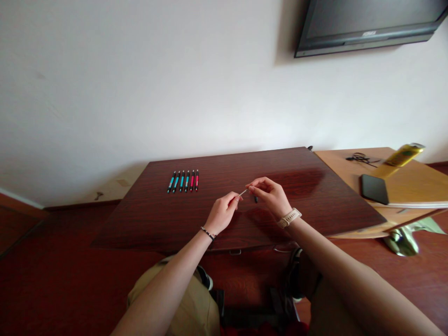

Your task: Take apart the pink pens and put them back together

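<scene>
My left hand (222, 213) and my right hand (269, 196) meet above the middle of a dark wooden table (315, 196). Between their fingertips is a thin pale pen refill (243, 192), pinched by the left fingers at one end. My right hand also grips a small dark pen part (255, 199) that points down. A row of several pens (183, 181), teal and pink with black tips, lies side by side at the far left of the table. My left wrist has a thin bracelet, my right wrist a pale watch.
A lighter wooden table (413, 182) adjoins on the right, carrying a black phone (374, 188), a yellow bottle (402, 155) and a dark tangle of cord (360, 158). A wall-mounted screen (371, 23) hangs above. My knees sit under the table edge.
</scene>
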The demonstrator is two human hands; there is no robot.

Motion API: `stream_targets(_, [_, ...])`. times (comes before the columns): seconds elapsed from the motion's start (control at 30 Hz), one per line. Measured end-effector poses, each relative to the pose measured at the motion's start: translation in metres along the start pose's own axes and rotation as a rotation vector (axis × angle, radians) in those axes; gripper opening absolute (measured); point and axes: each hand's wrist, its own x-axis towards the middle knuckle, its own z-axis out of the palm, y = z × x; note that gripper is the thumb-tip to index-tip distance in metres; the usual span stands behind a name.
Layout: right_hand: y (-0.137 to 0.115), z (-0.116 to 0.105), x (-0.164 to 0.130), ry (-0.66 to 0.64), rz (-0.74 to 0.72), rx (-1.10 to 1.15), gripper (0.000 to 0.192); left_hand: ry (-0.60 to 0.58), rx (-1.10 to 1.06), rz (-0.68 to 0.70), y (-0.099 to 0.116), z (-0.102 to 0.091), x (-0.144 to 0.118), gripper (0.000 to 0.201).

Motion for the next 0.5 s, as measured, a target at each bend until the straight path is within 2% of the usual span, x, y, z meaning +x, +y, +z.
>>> stream_targets(0.27, [0.0073, 0.0003, -0.0007, -0.078, -0.062, -0.103, 0.028, -0.002, 0.008, 0.005, 0.0048, -0.0012, 0.0001, 0.029])
stream_targets(0.5, [0.0071, 0.0074, -0.007, -0.135, -0.075, -0.139, 0.035, -0.022, -0.044, 0.012, 0.0073, 0.0007, 0.0001, 0.031])
